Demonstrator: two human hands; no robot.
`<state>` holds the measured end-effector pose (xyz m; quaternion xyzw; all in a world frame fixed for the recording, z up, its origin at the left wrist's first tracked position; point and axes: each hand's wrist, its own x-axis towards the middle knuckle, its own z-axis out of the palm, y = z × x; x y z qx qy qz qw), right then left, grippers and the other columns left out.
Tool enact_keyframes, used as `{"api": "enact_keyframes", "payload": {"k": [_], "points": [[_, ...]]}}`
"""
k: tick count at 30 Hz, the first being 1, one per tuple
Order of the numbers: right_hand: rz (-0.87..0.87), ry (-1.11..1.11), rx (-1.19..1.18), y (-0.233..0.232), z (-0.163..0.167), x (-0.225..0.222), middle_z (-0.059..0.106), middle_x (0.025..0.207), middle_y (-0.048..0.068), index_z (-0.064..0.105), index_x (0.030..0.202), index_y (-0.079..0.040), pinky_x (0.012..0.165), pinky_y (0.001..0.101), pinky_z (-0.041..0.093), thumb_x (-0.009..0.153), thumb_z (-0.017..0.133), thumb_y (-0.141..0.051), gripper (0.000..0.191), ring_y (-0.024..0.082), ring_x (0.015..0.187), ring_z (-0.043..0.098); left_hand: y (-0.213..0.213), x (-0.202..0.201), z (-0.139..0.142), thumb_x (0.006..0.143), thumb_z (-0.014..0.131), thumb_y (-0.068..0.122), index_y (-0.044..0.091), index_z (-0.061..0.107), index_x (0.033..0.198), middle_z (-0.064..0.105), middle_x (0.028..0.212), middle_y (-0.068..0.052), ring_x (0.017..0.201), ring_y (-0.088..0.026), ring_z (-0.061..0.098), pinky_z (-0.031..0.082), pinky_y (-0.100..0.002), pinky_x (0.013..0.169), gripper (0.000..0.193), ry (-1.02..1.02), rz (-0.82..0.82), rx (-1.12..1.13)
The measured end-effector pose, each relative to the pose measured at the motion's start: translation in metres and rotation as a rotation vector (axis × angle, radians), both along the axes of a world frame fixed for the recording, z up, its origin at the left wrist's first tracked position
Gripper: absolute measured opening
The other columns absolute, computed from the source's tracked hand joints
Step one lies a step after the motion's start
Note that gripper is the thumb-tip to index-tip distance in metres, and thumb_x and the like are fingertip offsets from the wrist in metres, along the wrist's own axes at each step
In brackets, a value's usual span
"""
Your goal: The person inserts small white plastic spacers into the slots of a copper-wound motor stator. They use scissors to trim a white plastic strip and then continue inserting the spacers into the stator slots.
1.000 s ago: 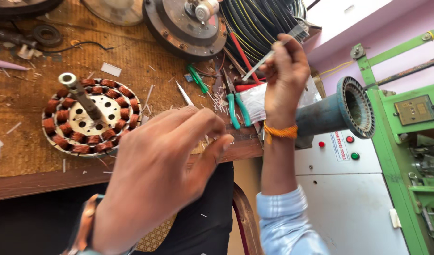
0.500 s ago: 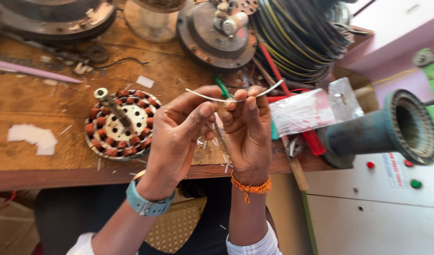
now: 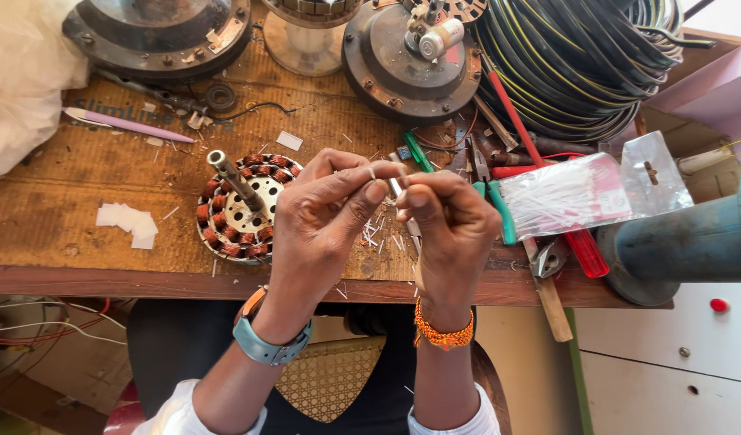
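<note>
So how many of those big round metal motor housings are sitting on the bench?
3. One dark housing at the bench's far left, one pale housing in the middle partly cut off by the top edge, and one dark housing beside the cable coil. More may lie out of view.

The left hand [image 3: 326, 213] wears a blue-grey wristwatch [image 3: 267, 346], the right hand [image 3: 451, 234] an orange beaded bracelet [image 3: 443, 332]; sleeves [image 3: 447, 424] look pale, perhaps light blue.

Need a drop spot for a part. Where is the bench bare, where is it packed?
Bare board lies left of the copper-wound stator, around the white paper scraps and below the pink stick. Packed: the right side, with green-handled pliers, red screwdriver, clear packet and cable coil. Both the left hand and right hand block the middle.
</note>
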<state>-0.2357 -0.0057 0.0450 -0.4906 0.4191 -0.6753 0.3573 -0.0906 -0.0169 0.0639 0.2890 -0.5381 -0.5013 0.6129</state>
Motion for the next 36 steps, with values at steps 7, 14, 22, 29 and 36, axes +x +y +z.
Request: {"api": "enact_keyframes", "payload": {"k": [7,14,22,29,36], "points": [[0.108,0.103,0.037,0.002,0.001,0.001,0.070,0.089,0.002,0.072,0.102,0.004,0.066,0.0188,0.050,0.097,0.077,-0.016,0.021,0.006,0.076,0.063,-0.010,0.013,-0.009,0.101,0.069,0.013,-0.005,0.074,0.119,0.064,0.092,-0.003,0.074,-0.005,0.060,0.048,-0.017,0.052,0.026,0.180,-0.300,0.215],[0.084,0.169,-0.041,0.001,0.002,0.003,0.066,0.087,0.001,0.073,0.102,0.002,0.066,0.0194,0.040,0.098,0.079,-0.008,0.013,0.003,0.074,0.054,-0.007,0.012,-0.018,0.103,0.071,0.022,-0.007,0.073,0.116,0.064,0.092,-0.005,0.067,-0.010,0.063,0.045,-0.019,0.050,0.033,0.430,-0.437,0.298],[-0.038,0.297,-0.052,-0.006,0.001,0.008,0.067,0.092,0.001,0.073,0.097,-0.001,0.066,0.0218,0.041,0.091,0.082,-0.005,0.011,0.005,0.079,0.055,-0.004,0.003,-0.033,0.100,0.070,0.025,-0.003,0.069,0.127,0.070,0.091,-0.005,0.060,-0.008,0.063,0.043,-0.016,0.044,0.039,0.555,-0.453,0.484],[-0.022,0.412,0.043,-0.009,0.014,0.013,0.070,0.094,0.003,0.077,0.104,0.001,0.064,0.0201,0.047,0.091,0.080,-0.006,0.015,0.005,0.076,0.059,-0.016,0.002,-0.039,0.101,0.066,0.019,-0.004,0.067,0.125,0.072,0.091,-0.006,0.060,-0.010,0.066,0.045,-0.016,0.044,0.034,0.640,-0.408,0.517],[0.063,0.287,0.111,-0.004,0.014,0.022,0.066,0.103,0.003,0.076,0.105,0.000,0.061,0.0188,0.052,0.093,0.077,-0.010,0.016,0.004,0.073,0.062,-0.013,0.000,-0.040,0.103,0.066,0.016,-0.004,0.068,0.125,0.070,0.084,-0.005,0.057,-0.009,0.065,0.046,-0.017,0.044,0.030,0.682,-0.352,0.459]]}}
